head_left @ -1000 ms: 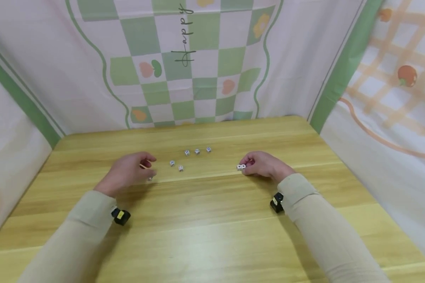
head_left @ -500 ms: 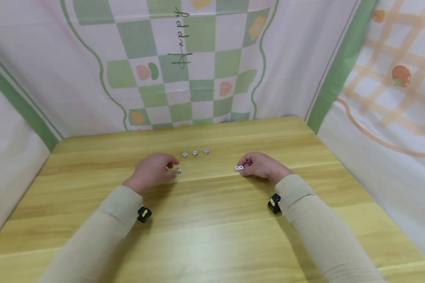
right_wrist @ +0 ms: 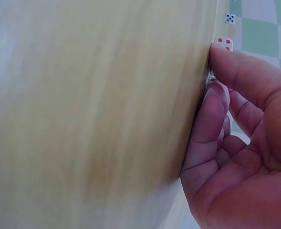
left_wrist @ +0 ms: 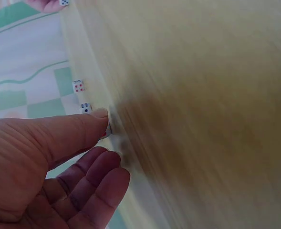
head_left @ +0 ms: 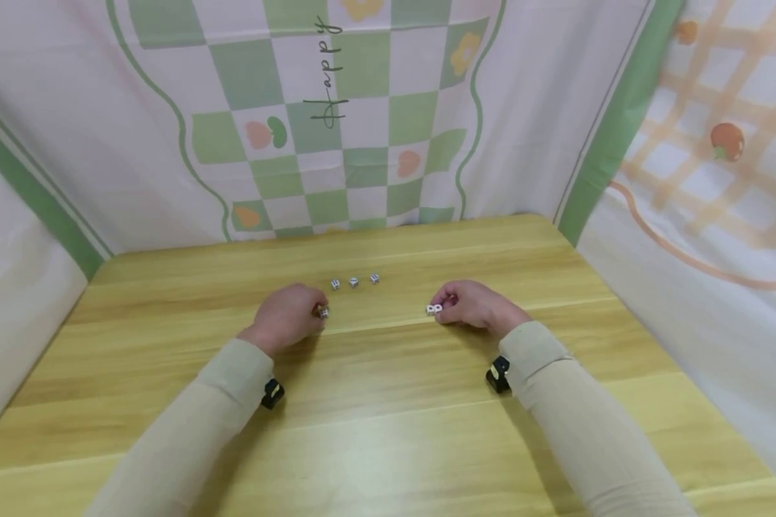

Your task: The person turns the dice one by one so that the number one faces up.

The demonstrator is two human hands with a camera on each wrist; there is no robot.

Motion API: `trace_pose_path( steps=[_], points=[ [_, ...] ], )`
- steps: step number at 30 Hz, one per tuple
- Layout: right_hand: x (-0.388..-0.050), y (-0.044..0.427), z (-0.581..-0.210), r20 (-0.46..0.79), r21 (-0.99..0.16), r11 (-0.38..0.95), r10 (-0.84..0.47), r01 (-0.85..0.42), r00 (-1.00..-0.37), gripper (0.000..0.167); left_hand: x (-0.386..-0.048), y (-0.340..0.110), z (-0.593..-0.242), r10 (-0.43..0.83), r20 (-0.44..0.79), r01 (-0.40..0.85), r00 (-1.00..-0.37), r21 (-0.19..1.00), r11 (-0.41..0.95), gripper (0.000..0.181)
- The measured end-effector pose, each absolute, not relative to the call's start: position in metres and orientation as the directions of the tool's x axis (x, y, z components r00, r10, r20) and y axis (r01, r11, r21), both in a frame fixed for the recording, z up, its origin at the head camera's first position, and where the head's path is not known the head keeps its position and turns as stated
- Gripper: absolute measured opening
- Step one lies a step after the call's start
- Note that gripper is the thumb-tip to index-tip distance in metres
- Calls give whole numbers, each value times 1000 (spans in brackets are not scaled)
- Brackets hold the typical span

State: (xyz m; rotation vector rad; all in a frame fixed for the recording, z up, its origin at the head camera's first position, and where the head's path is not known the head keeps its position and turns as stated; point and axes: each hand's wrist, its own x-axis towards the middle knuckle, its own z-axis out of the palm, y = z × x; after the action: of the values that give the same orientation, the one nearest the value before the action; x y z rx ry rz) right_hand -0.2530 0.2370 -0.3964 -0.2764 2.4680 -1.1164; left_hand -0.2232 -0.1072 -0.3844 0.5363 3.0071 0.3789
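Toward the far edge of a wooden table (head_left: 388, 402), the left hand (head_left: 287, 316) is pinching a die (head_left: 324, 313) while the right hand (head_left: 475, 302) is gripping paired dice (head_left: 434, 309); three dice (head_left: 353, 283) are lying beyond. Gathering is apparently proceeding, likely calling next for a steady lift.

Printed cloths (head_left: 365, 122) around three sides of a wooden table (head_left: 388, 402) show a curtained-off space.
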Motion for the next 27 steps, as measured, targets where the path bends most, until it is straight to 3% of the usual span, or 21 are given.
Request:
trace_pose_path(
  steps=[5, 15, 27],
  points=[
    [-253, 237, -398, -290, -756, 654, -342, -5, -894, 25, -225, -107, -388, 354, -20, 341, -935, 226, 913, 16],
    [-253, 237, -397, -288, -753, 659, -343, -10, -894, 25, -223, -102, -390, 334, -36, 316, -942, 238, 918, 24],
    [-253, 237, -396, -290, -751, 660, -348, -14, -892, 26, -221, -102, -391, 309, -32, 290, -950, 270, 918, 15]
  ],
)
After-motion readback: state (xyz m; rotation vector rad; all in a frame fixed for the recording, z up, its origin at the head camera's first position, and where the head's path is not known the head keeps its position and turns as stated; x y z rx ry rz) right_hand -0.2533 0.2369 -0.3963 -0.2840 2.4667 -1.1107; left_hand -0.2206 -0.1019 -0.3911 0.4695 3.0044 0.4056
